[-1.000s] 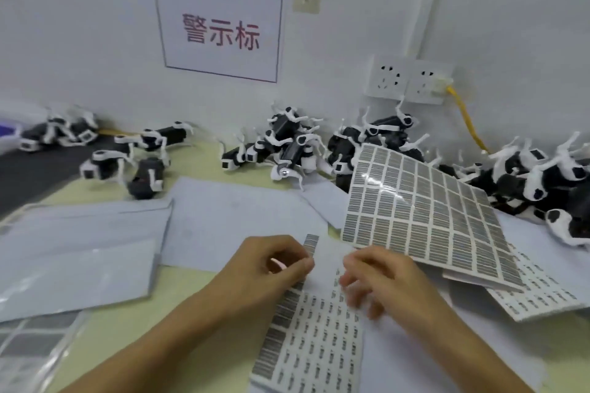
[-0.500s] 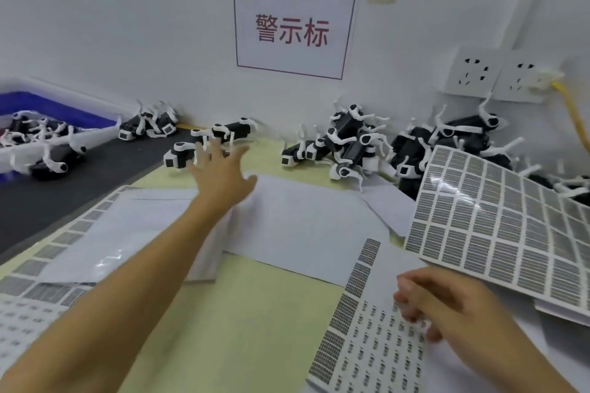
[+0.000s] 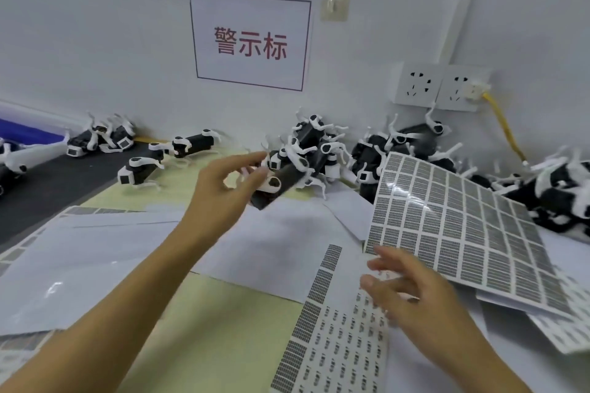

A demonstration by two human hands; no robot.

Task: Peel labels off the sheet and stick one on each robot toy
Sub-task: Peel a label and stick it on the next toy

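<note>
My left hand [image 3: 223, 191] grips a toy [image 3: 277, 185], lifted just off the counter [image 3: 204, 341] before the pile [image 3: 319, 143]. My right hand [image 3: 412, 293] hovers, fingers loosely spread, over the label sheet [image 3: 338, 341].

Left hand [image 3: 223, 195]: raised on an outstretched forearm, fingers and thumb curled, gripping.
Right hand [image 3: 412, 293]: low and near, fingers spread loosely, holding nothing visible.

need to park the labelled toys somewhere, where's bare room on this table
Free: the yellow mat between the left forearm and the small-label sheet; the dark strip at far left, mostly bare. Crowded: the toy pile along the wall and the barcode sheets at right.
</note>
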